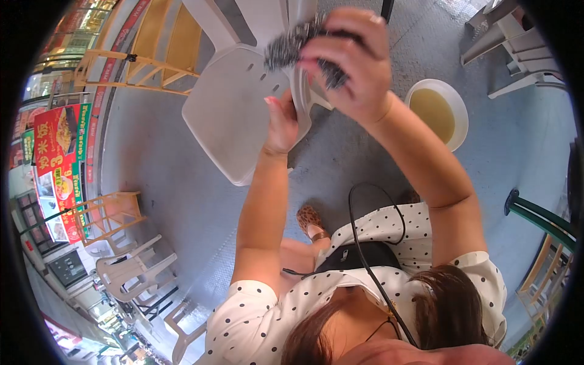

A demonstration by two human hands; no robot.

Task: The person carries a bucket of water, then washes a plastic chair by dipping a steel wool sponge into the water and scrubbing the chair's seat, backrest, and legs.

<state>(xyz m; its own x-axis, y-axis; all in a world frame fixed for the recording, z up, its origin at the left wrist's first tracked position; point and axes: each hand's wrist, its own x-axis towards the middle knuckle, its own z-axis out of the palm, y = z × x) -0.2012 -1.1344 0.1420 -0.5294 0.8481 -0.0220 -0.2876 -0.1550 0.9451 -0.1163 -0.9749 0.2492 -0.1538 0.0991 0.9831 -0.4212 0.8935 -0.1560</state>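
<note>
A white plastic armchair [228, 112] stands in front of me, its seat toward my left and its back at the top of the view. My left hand [283, 125] is closed on the chair's near armrest, thumb up; part of its fingers is hidden. Above the armrest, my right hand [359, 67] grips a bunched, dark grey speckled cloth [286, 48], slightly blurred. Whether the cloth touches the chair I cannot tell. To the right on the floor is a white bucket [460, 109] with murky yellowish liquid in it.
Grey plastic chairs [517, 52] stand at the upper right, and another plastic chair [131, 267] is at the lower left. Wooden folding furniture [140, 67] lines the left side near red food signs [58, 146]. A dark cable [359, 237] hangs across my front.
</note>
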